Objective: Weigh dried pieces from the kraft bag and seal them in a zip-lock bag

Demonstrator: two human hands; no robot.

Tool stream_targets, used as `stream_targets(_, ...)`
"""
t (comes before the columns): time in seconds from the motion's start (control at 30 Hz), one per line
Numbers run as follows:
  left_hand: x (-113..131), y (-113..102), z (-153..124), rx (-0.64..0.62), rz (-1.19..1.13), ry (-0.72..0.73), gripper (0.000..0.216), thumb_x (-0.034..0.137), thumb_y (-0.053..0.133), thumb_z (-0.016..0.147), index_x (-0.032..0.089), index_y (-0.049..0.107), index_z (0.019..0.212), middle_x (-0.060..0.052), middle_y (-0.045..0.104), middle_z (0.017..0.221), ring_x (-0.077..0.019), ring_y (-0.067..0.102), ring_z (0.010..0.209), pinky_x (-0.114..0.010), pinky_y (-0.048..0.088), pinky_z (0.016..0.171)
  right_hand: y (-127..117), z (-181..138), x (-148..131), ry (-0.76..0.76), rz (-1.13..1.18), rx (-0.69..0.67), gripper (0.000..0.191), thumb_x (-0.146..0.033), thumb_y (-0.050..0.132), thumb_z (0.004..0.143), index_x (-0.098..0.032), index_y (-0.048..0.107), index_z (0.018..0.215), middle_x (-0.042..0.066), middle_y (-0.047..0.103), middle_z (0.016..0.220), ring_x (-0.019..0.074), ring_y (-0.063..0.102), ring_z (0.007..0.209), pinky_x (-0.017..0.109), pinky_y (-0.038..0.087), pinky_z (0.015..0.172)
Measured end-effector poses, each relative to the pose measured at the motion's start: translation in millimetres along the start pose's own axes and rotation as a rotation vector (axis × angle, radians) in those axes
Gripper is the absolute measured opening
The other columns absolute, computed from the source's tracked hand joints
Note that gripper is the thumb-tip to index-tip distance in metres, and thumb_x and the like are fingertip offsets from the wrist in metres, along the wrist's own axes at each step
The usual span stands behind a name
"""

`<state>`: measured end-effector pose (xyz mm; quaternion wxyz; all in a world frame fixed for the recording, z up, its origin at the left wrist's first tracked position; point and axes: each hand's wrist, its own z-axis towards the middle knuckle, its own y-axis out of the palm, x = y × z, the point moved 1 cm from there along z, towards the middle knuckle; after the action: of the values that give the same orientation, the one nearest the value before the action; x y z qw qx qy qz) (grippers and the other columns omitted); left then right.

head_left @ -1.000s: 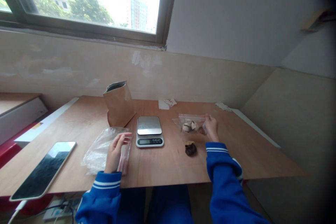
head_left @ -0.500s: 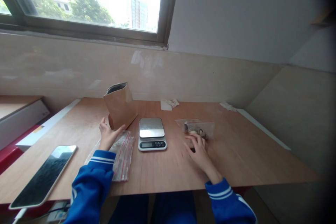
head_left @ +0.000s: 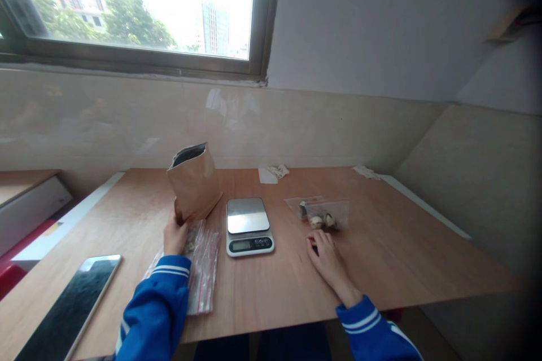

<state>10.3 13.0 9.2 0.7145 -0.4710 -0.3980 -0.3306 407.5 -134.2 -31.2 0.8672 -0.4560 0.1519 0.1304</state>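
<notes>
My left hand [head_left: 175,235] grips the lower left edge of an upright brown paper bag [head_left: 193,180], its top gaping and its inside dark. Under and beside that wrist lies a pile of clear zip bags [head_left: 204,276] with red seal lines. A digital kitchen scale [head_left: 249,225] with a bare steel plate stands between my hands. My right hand [head_left: 326,256] rests on the table with its fingers curled closed; a dark spot shows at the fingertips, and I cannot make out what it is. Just beyond it sits a clear zip bag [head_left: 340,215] holding pale, mushroom-like pieces, overlapping another small bag [head_left: 298,205].
A phone [head_left: 70,310] lies at the front left of the wooden table [head_left: 271,293]. Crumpled white paper [head_left: 273,172] is near the back edge, with another scrap [head_left: 366,172] at the back right. The tiled wall [head_left: 305,130] and a window [head_left: 135,11] are behind.
My left hand has closed on the paper bag from a spread pose. My right hand has drawn back from the zip bag, its fingers now curled. The view has tilted slightly.
</notes>
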Motion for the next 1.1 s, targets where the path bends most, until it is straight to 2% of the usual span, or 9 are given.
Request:
stream_targets(0.13,3,-2,-4,0.017,0.015,0.005,0.062,0.042,0.066,0.071,0.018,0.052,0.127,-0.008,0.068,0.112,-0.0309,0.058,0.113,-0.037,0.046,0.092,0,27,-22,0.013,0.246,0.068,0.021,-0.03,0.039,0.09,-0.021,0.056,0.081,0.008,0.059,0.084,0.0231,0.055,0.083,0.036,0.048,0.074)
stream_targets(0.3,2,-3,-11,0.029,0.026,0.047,0.064,0.043,0.065,0.071,0.021,0.05,0.129,-0.008,0.067,0.114,-0.0315,0.059,0.11,-0.037,0.047,0.089,4,80,-85,-0.055,0.476,0.052,0.019,-0.027,0.04,0.091,-0.02,0.057,0.084,0.006,0.058,0.087,0.0196,0.055,0.087,0.032,0.045,0.079)
stream_targets(0.4,0,-5,-14,0.004,0.048,0.046,0.064,0.044,0.063,0.072,0.021,0.049,0.129,-0.008,0.068,0.11,-0.0305,0.062,0.104,-0.036,0.048,0.084,26,107,-122,-0.146,0.526,-0.006,0.019,-0.024,0.041,0.091,-0.02,0.059,0.086,0.005,0.059,0.09,0.0192,0.054,0.089,0.032,0.042,0.082)
stream_targets(0.5,0,-7,-17,-0.019,0.068,0.046,0.059,0.043,0.062,0.072,0.021,0.05,0.126,-0.008,0.069,0.107,-0.0299,0.064,0.099,-0.036,0.049,0.081,58,122,-140,-0.147,0.546,-0.069,0.019,-0.025,0.044,0.09,-0.02,0.062,0.087,0.006,0.061,0.091,0.0196,0.055,0.09,0.033,0.041,0.082)
stream_targets(0.6,2,-7,-18,-0.024,0.046,0.043,0.055,0.043,0.063,0.072,0.023,0.052,0.122,-0.006,0.069,0.104,-0.0291,0.064,0.098,-0.035,0.048,0.081,78,127,-143,-0.102,0.538,-0.103,0.02,-0.027,0.046,0.09,-0.02,0.064,0.093,0.006,0.064,0.096,0.0204,0.056,0.094,0.036,0.039,0.086)
stream_targets(0.67,2,-7,-18,-0.018,0.02,0.037,0.055,0.043,0.064,0.071,0.023,0.052,0.121,-0.006,0.069,0.105,-0.0289,0.063,0.099,-0.035,0.048,0.082,79,128,-140,-0.093,0.591,-0.093,0.022,-0.029,0.046,0.091,-0.02,0.065,0.098,0.006,0.066,0.1,0.0202,0.058,0.095,0.037,0.04,0.088)
stream_targets(0.87,-2,-5,-15,-0.022,0.022,0.037,0.06,0.044,0.062,0.074,0.022,0.048,0.127,-0.008,0.068,0.109,-0.0299,0.062,0.104,-0.036,0.047,0.085,53,116,-128,-0.035,0.819,-0.059,0.029,-0.034,0.047,0.091,-0.02,0.063,0.11,0.007,0.067,0.108,0.0187,0.063,0.093,0.033,0.047,0.085)
stream_targets(0.97,-5,-4,-14,-0.033,0.054,0.035,0.062,0.046,0.06,0.075,0.021,0.045,0.13,-0.009,0.066,0.111,-0.0303,0.061,0.106,-0.037,0.047,0.085,46,98,-123,-0.005,0.822,-0.058,0.029,-0.032,0.05,0.089,-0.02,0.063,0.112,0.007,0.067,0.107,0.0193,0.063,0.095,0.033,0.048,0.087)
stream_targets(1.1,-8,-2,-13,-0.031,0.091,0.033,0.062,0.046,0.059,0.076,0.021,0.045,0.131,-0.009,0.066,0.112,-0.0303,0.062,0.102,-0.037,0.048,0.083,44,75,-123,-0.08,0.771,-0.056,0.029,-0.026,0.051,0.088,-0.021,0.06,0.114,0.008,0.063,0.113,0.02,0.061,0.1,0.035,0.048,0.089)
